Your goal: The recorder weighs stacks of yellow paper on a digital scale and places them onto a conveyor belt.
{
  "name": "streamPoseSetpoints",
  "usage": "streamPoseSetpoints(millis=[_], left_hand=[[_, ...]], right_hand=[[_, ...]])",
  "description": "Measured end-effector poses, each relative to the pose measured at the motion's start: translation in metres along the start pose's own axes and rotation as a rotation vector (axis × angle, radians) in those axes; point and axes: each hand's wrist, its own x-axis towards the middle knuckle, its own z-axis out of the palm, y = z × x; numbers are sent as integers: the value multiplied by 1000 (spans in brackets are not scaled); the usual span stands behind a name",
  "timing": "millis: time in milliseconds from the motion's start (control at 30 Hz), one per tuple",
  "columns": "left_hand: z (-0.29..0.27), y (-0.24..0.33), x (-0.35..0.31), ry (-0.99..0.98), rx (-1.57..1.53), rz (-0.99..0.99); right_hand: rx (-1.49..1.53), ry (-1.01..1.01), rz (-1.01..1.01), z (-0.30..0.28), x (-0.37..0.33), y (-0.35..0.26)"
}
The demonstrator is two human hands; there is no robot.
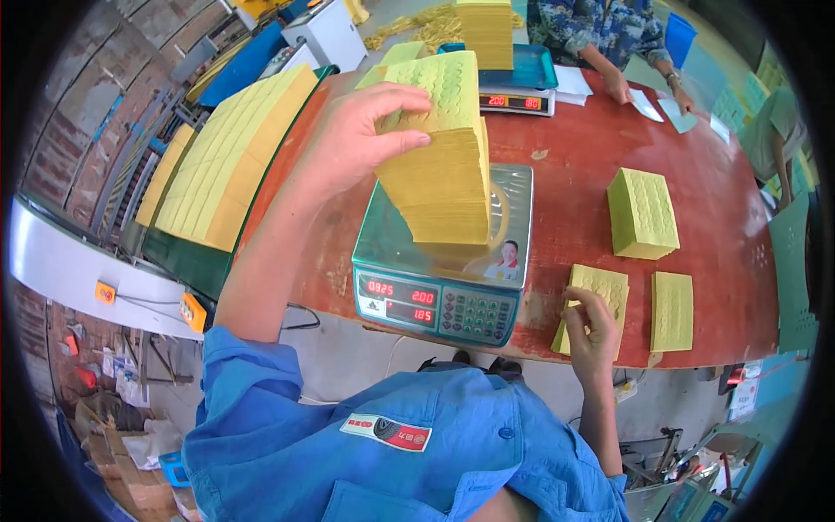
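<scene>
A tall stack of yellow paper (444, 187) with a scalloped pattern embossed on top stands on the metal pan of a teal digital scale (435, 304). My left hand (370, 130) grips the stack's upper left edge, fingers over the top and thumb against the near side. Over a low pile of yellow paper (604, 280) at the table's near edge, my right hand (594, 335) is curled with thumb and forefinger pinched together. Whether a sheet is between those fingertips is too small to tell. The scale's red display is lit.
On the red table (557, 191) are a medium yellow paper block (644, 213) and a thin pile (672, 311) at right. Behind stands a second scale (517, 103) carrying another tall stack (485, 35). Rows of yellow blocks (243, 148) lie at left. A co-worker's hands (617, 87) handle paper opposite.
</scene>
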Motion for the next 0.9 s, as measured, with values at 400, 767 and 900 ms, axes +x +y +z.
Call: streamPoseSetpoints(millis=[400,767,900], left_hand=[[8,13,-3,177,280,265],[179,99,-101,-92,91,862],[194,88,-116,-182,-143,531]], right_hand=[[33,-1,113,4,-17,-4],[985,-11,369,-33,-5,-21],[715,141,437,-70,-20,33]])
